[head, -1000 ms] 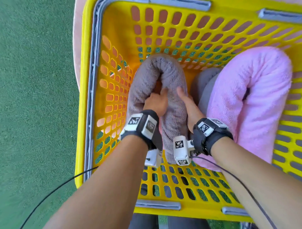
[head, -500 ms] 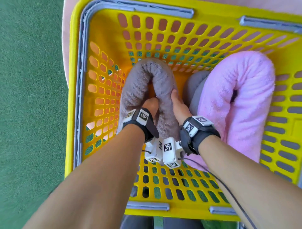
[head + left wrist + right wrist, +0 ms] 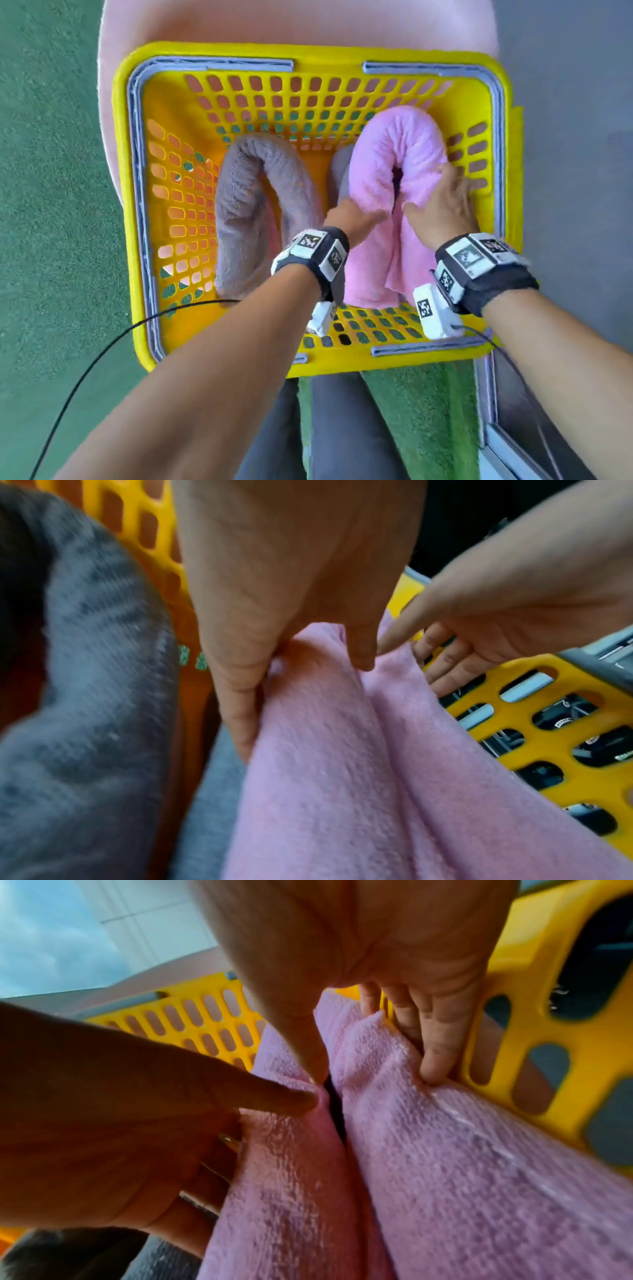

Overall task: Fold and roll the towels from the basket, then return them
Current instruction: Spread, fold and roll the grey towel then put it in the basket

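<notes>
The pink towel [image 3: 394, 192] was a thick, fluffy roll bent into an arch, its bend toward the far wall and its two ends pointing near, with a dark slit between the two legs. It stood in the right half of the yellow basket [image 3: 308, 54], a perforated plastic tub with grey handle strips along its rim. In the left half lay the grey towel [image 3: 253, 212], rolled and bent in the same arched shape, apart from the pink one. Between the two, a second grey cloth [image 3: 340, 171] showed as a narrow strip against the pink roll's left side; most of it was hidden, so its shape could not be told. The left hand [image 3: 349, 216] gripped the pink towel's left leg, thumb over the top and fingers down its outer side. The right hand [image 3: 442, 202] held the right leg likewise, its thumb at the slit and its fingers [image 3: 435, 1042] wedged between the towel and the basket's right wall. Both thumbs met near the slit. The basket appeared to rest on a pale pink surface [image 3: 274, 24], though only its far edge showed. Green turf [image 3: 51, 205] lay to the left, and the wrist views were blurred at the edges.
</notes>
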Demonstrator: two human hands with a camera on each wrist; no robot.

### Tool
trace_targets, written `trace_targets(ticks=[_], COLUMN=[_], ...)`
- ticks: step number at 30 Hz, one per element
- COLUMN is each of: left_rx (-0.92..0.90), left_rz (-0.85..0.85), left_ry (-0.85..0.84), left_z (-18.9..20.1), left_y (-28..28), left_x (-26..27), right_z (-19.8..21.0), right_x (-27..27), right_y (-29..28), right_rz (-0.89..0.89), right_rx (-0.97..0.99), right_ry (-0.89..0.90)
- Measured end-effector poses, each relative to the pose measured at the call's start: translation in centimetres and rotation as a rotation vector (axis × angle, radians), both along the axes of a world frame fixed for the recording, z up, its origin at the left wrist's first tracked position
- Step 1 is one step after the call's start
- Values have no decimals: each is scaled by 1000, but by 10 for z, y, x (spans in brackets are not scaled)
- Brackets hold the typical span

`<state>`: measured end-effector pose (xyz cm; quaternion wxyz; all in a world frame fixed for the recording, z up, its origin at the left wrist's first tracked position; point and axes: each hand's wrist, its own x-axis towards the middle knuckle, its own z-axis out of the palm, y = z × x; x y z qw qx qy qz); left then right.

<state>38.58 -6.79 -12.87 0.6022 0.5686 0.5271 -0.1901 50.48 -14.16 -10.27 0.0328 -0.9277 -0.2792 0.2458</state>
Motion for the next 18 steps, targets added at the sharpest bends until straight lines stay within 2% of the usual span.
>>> trace_targets(ticks=[4,7,9,13,16,18], left_rx=[-4,65,42,101,235,338], left_rz=[147,180,193,229,198,205], left_ry=[58,107,82,21,100,177], left_z=[-15,-19,-14,14,38,48], left_y=[-15,-13,-7,14,33,44], left_x=[24,25,18,-22,-70,-105], right_z=[-18,-21,-13,23,47,47], right_x=[3,8,11,-9,-48,-76], right_y=[4,7,9,14,22,34], right_rz=[-92,-114,-99,-48,31,81], right_rx=[-10,-91,-159,-67,6,25], right_ry=[-26,-15,-2,15,98,166])
